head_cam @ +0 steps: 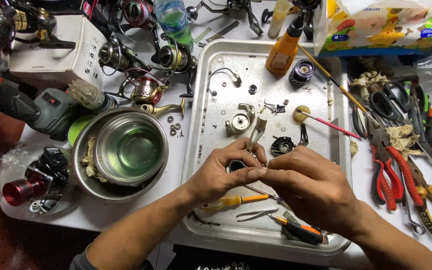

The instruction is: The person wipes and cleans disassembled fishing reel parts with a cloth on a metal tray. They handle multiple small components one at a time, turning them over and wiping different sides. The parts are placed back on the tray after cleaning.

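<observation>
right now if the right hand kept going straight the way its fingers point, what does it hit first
The right hand points left, fingertips already meeting the left hand at the small reel part they share. It would press into that hand's fingers first.

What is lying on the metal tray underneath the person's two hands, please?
On the metal tray, below the left hand and right hand, lie a yellow-handled screwdriver, tweezers and an orange-and-black screwdriver. Whatever lies directly under the palms is covered.

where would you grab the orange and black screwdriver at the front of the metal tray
Probably by its thick orange and black handle, from above and the near-right side. The orange and black screwdriver lies flat near the metal tray's front rim, thin tip pointing left; the right hand hovers just above it.
</observation>
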